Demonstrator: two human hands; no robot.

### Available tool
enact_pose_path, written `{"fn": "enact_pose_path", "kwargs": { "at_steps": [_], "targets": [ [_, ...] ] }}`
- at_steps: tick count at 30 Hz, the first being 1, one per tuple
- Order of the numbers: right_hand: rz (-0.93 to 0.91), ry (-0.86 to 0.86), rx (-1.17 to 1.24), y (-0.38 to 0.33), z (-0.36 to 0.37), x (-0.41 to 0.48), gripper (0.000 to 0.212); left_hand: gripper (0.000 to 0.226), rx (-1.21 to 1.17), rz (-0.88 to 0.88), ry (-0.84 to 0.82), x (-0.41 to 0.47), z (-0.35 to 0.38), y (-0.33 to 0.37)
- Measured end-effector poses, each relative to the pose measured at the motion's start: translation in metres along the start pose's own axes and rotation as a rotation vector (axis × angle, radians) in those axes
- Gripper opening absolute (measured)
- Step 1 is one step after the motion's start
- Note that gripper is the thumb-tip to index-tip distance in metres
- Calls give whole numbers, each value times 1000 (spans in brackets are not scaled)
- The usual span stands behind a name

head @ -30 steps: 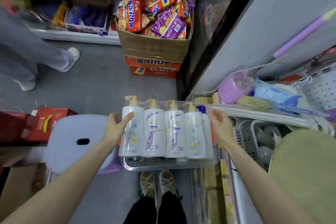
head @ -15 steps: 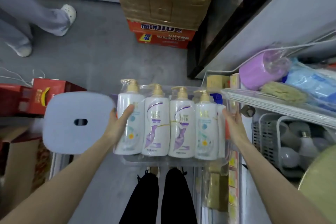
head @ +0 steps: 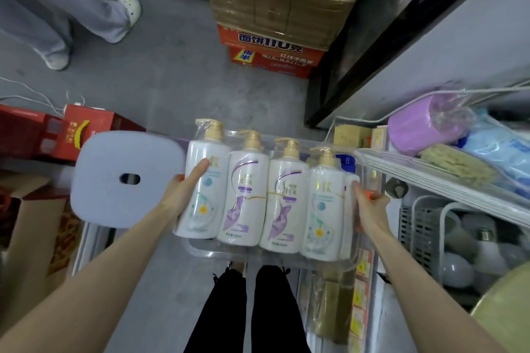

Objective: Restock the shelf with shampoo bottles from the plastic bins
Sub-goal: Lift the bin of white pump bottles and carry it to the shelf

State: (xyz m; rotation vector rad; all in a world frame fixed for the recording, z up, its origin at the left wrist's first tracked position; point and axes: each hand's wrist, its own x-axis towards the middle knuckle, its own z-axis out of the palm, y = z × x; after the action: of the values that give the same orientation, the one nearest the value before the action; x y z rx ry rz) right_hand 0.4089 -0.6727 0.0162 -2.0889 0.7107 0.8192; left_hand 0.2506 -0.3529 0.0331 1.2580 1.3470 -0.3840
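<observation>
As the view looks down past the person's black trousers (head: 246, 312) and shoes, both bare forearms reach forward to a clear plastic bin (head: 220, 253) held in the air above the grey floor (head: 160, 83). The left hand (head: 183, 195) grips the bin's left end; its thumb lies across the front of the leftmost bottle, and its other fingers are hidden behind the bin. The right hand (head: 370, 209) has its fingers curled round the bin's right end. In the bin four shampoo bottles (head: 269, 195) stand upright in a touching row, white with gold pump heads and wrapped in clear film; the two outer ones bear pale blue and yellow labels, the two inner ones purple. A blue cap (head: 347, 160) shows behind the rightmost bottle. Just left of the bin is a lavender stool (head: 114, 180) with a slot in its seat, and beyond it red boxes (head: 57, 135). Just right of the bin a white shelf (head: 430, 178) carries a purple roll (head: 421, 126) and blue packets, with light bulbs (head: 459, 266) in a grey basket beneath. Farther off, a cardboard box (head: 272, 11) full of snack packets sits on red cartons (head: 269, 57), and another person's grey trouser legs (head: 57, 8) stand at the upper left.
</observation>
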Motion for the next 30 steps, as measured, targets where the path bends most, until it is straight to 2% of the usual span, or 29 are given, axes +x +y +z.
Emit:
{"fn": "enact_pose_path", "kwargs": {
  "at_steps": [2,4,5,8,12,13,15,17,20,24,30],
  "targets": [
    [-26,-27,3,3,0,2,71,64,-25,8,-25,-1,0,0],
    [-29,-55,-12,3,-1,2,76,91,-81,0,-69,-4,-4,-1],
    [-39,-74,-17,2,-2,3,81,96,-113,-17,-77,-6,-5,-1],
    [-47,-103,-65,-2,-6,1,79,88,-150,-16,-52,-9,-4,-2],
    [-71,-102,-144,0,-9,-4,78,93,-118,5,14,-14,-3,-4],
    [-82,-101,-152,2,-10,-5,73,88,-117,8,25,-16,-3,-7],
    [-115,-113,-183,-1,-11,-12,44,77,-129,3,54,-22,-5,-18],
    [-143,-123,-225,-2,-12,-16,34,76,-151,6,81,-32,-11,-34],
    [-219,-128,-287,-9,-12,-28,39,87,-218,-23,126,-52,-22,-61],
    [-305,-202,-360,-25,-10,-50,44,88,-424,-10,126,-92,-34,-95],
    [-476,-256,-563,-45,15,-97,50,93,-628,-42,287,-162,-51,-162]
  ]
}}
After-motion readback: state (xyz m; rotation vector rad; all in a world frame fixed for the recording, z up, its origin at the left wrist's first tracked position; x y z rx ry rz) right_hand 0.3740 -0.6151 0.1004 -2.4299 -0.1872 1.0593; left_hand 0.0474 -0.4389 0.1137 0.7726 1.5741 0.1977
